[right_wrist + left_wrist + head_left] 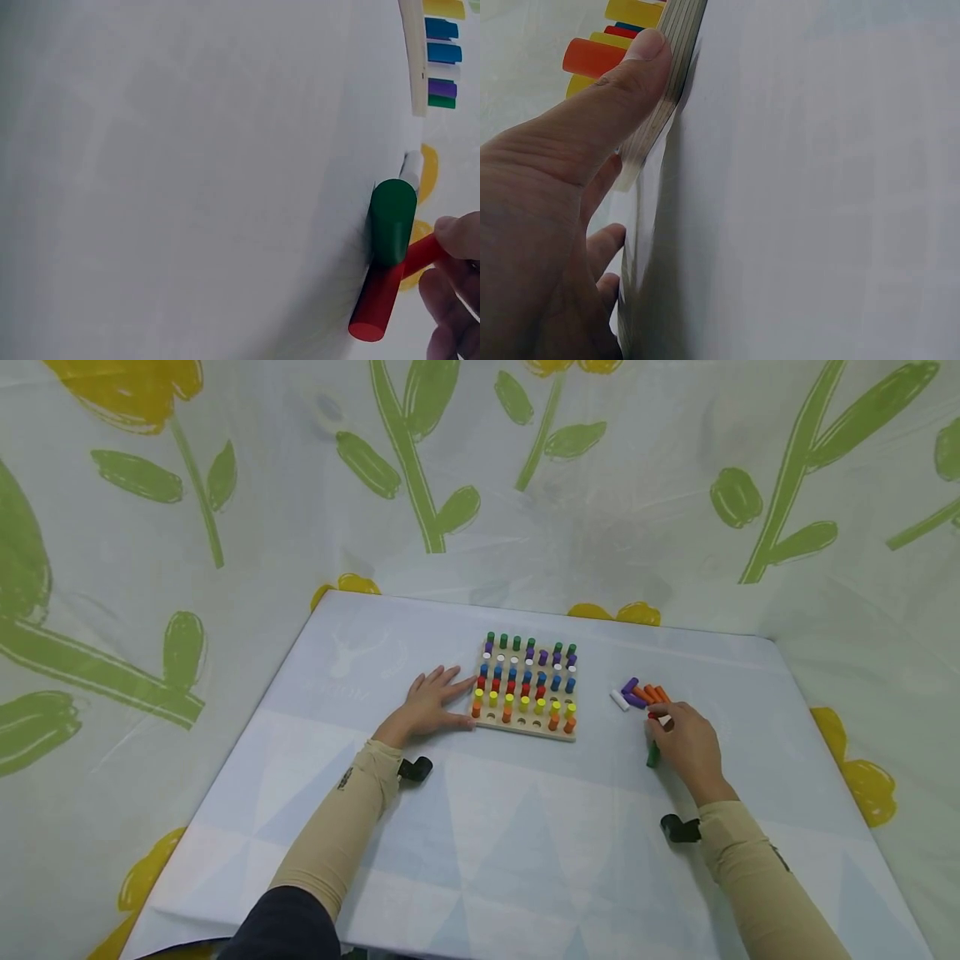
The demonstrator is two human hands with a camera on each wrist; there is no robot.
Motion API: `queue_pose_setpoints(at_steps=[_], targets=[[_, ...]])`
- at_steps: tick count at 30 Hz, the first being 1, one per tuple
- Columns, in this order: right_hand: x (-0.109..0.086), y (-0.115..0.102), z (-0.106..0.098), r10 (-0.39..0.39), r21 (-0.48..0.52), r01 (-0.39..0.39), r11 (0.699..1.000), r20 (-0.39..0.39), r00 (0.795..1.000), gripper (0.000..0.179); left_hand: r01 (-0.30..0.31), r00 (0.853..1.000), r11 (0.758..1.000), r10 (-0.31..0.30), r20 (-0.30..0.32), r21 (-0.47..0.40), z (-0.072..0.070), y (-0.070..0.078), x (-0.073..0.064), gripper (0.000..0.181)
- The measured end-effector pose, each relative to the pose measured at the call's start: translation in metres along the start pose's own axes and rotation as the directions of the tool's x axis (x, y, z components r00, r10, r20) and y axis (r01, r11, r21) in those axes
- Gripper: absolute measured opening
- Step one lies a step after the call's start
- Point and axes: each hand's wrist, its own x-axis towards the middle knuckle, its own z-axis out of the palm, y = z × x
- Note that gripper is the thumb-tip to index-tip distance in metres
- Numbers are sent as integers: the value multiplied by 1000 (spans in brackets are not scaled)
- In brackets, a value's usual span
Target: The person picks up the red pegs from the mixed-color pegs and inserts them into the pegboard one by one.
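Observation:
A wooden pegboard (525, 732) stands mid-table with rows of green, purple, white, blue, red, yellow and orange pegs and some bare holes. At its left side, my left hand (425, 706) has its fingers spread, with the thumb and forefinger touching the edge. The thumb (641, 67) lies against the board's side in the left wrist view. My right hand (690, 743) is at the loose pegs right of the board, pinching a red peg (422, 255) between thumb and fingers. Close by lie a green peg (394, 221) and another red peg (377, 300).
Loose orange pegs (657, 693), purple pegs (631, 685) and a white peg (619, 700) lie just beyond my right hand. A pale patterned cloth (517, 843) covers the table. Flower-printed sheeting (630, 527) hangs around it. A black camera mount sits at each wrist.

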Motion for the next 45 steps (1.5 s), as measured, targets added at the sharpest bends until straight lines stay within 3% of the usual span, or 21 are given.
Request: queue_pose_setpoints(at_steps=[14, 30, 45], targets=[[3, 3, 3, 31, 41, -31, 999, 6, 999, 27, 0, 1000, 1000, 0, -2, -5, -1, 1, -1, 91], [2, -2, 7, -24, 87, 33, 996, -100, 995, 27, -3, 1000, 1000, 3, -4, 3, 0, 1, 0, 91], [7, -6, 10, -15, 100, 25, 995, -107, 994, 27, 5, 1000, 1000, -5, 1, -6, -1, 1, 1, 91]])
